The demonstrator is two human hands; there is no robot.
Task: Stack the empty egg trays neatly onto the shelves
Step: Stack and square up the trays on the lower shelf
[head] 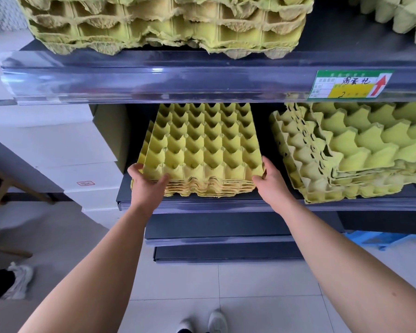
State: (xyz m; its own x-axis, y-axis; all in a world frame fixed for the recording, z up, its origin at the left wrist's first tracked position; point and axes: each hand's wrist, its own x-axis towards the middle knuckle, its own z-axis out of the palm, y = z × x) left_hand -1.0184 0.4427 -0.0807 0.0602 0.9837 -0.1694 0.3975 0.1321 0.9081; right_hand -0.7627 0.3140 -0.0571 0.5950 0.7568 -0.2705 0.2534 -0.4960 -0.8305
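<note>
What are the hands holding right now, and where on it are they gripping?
Both hands hold the stack of yellow egg trays on the middle shelf: left hand at its front left corner, right hand at its front right corner.

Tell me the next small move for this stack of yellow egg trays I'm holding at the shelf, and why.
Probably push the stack of yellow pulp egg trays further back onto the dark middle shelf. Your left hand and right hand grip its front corners, and its front edge sits close to the shelf lip, with dark room visible behind it.
</note>
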